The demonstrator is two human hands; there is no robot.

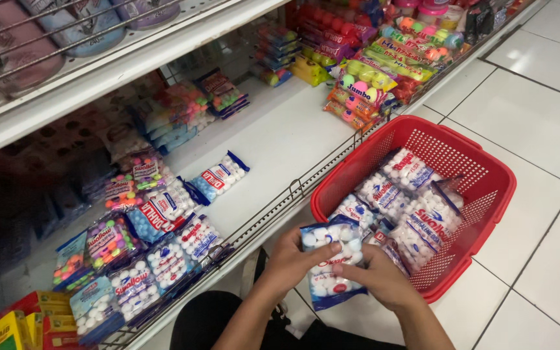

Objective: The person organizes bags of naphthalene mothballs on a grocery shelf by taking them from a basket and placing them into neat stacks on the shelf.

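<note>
Both hands hold one bag of white balls (330,262). Left hand (291,260) grips the bag's left side, thumb on the front. Right hand (378,277) grips its right side, fingers curled on it. That bag is up in the air, just in front of a red basket (487,194) on the tiled floor (539,123). More bags of white balls (416,207) lie in the basket. Nearby, a white shelf (280,139) has more bags, some with colored balls (108,240).
</note>
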